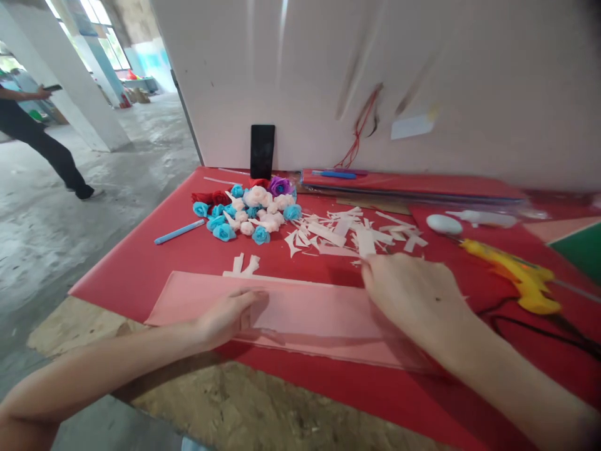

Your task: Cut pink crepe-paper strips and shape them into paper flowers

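A long pale-pink sheet of folded paper [305, 307] lies across the red table covering in front of me. My left hand [235, 316] rests on its left half, with thumb and fingers stretched apart. At the upper right edge of the sheet, my right hand [408, 282] has its fingers curled closed beside a heap of cream paper scraps [328, 235]. One wider paper strip [366, 241] touches those fingertips; whether they pinch it I cannot tell. Small paper strips [246, 264] stick out behind the sheet's far edge.
Blue, pink, red and purple paper roses [256, 213] cluster behind the sheet. A blue pen [179, 232] lies left of them and a phone [261, 151] leans upright behind. To the right sits a yellow glue gun [516, 275] with a black cord. A person [42, 138] stands far left.
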A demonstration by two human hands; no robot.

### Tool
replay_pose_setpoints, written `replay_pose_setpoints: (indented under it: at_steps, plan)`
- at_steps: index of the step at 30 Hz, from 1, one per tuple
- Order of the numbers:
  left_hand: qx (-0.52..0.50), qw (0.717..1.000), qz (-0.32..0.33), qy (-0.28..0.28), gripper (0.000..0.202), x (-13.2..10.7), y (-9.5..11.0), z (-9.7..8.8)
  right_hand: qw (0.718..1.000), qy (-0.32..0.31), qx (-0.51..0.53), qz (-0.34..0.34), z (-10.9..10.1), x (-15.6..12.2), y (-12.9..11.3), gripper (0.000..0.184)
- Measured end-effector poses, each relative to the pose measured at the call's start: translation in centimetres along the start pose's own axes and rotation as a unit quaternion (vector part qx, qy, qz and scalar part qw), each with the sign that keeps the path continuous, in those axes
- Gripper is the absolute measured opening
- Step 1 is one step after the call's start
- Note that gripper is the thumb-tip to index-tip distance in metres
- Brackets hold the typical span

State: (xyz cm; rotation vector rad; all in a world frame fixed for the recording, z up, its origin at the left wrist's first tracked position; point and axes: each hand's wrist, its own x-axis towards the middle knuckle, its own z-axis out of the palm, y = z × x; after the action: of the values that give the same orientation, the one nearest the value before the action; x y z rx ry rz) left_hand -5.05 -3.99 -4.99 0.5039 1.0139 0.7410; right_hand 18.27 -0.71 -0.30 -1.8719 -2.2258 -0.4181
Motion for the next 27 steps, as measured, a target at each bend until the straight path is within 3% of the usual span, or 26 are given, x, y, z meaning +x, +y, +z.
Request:
replay_pose_setpoints:
  at_steps: [2, 5, 9, 14, 17, 20, 27]
  plan:
    - [-0.014, 1.0, -0.013, 0.017, 0.009, -0.1, 0.0, -0.1, 1.0, 0.019, -0.005, -0.021, -0.8, -0.1, -1.6, 0.026]
    - [-0.033, 0.999, -0.019, 0.006, 0.009, 0.0, 0.1, -0.4, 0.981, 0.181, -0.019, -0.064, -1.6, -1.2, -3.0, 0.029]
    - [-0.031, 0.999, -0.03, -0.003, 0.009, 0.2, -0.1, -0.7, 0.961, 0.147, -0.109, -0.207, 0.9, -4.4, -5.5, 0.035]
    - [-0.027, 0.997, -0.042, -0.054, 0.017, 0.3, 0.0, -0.8, 0.97, 0.078, -0.084, -0.213, 4.3, -7.1, -8.5, 0.039]
    - [-0.013, 0.997, -0.051, -0.056, 0.02, 0.3, 0.4, -0.9, 0.961, 0.104, -0.075, -0.243, 4.5, -7.2, -9.1, 0.042]
    - [0.008, 0.998, -0.055, -0.024, 0.019, 0.3, 0.6, -1.2, 0.955, 0.12, -0.063, -0.263, 4.3, -7.0, -9.2, 0.043]
    - [0.043, 0.999, -0.021, 0.007, 0.014, 0.6, 0.3, -1.7, 0.947, 0.127, -0.054, -0.289, 4.4, -7.1, -9.2, 0.042]
